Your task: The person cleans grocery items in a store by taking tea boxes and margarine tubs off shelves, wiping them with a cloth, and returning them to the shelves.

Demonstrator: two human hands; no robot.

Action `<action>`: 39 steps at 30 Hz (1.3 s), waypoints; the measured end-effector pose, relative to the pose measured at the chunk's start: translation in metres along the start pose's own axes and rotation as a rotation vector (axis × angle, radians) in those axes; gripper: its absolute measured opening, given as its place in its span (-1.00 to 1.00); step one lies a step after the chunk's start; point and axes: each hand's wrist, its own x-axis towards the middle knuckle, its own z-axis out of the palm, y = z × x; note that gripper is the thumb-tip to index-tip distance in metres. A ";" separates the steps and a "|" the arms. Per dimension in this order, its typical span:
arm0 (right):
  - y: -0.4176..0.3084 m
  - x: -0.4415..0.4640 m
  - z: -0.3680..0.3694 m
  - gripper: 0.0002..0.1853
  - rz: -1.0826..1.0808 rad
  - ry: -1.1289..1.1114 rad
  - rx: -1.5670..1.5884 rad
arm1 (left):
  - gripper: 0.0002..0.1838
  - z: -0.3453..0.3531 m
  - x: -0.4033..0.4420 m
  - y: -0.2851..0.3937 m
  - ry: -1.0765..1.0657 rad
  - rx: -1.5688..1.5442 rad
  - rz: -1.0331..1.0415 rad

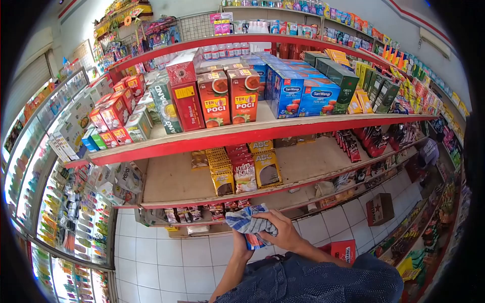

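A blue and white striped cloth [247, 220] is bunched in my right hand [283, 231], whose fingers wrap round it. Beneath the cloth, my left hand [243, 244] grips a small blue and red packet [255, 241], most of it covered. Cloth and packet touch each other in front of my body. The shelf just beyond my hands bears yellow ABC packets [268, 168] and white and red Krim Kafe packets [245, 175].
On the red-edged upper shelf [212, 139] stand Teh Poci boxes [243, 96], blue SariWangi boxes [318, 96] and green tea boxes [337, 83]. A brown carton [380, 209] is on the tiled floor [172, 257]. A glass-fronted display runs along the left.
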 end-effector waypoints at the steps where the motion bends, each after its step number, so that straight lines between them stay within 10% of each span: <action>1: 0.003 0.001 -0.005 -0.47 -0.004 -0.023 -0.003 | -0.36 0.003 0.000 -0.005 0.003 -0.009 -0.001; 18: 0.043 -0.018 -0.038 -0.41 -0.047 -0.309 -0.109 | -0.41 -0.018 0.030 -0.091 -0.003 -0.100 0.036; 28: 0.072 0.008 -0.050 -0.41 -0.066 0.098 -0.123 | -0.30 0.044 0.013 -0.040 0.074 0.138 0.012; 33: 0.073 0.009 -0.045 -0.54 0.502 0.479 0.677 | -0.37 0.025 0.025 -0.027 0.040 0.087 0.099; 39: 0.057 -0.019 -0.007 -0.32 0.328 0.250 0.503 | -0.44 0.082 0.018 -0.010 0.158 0.132 0.198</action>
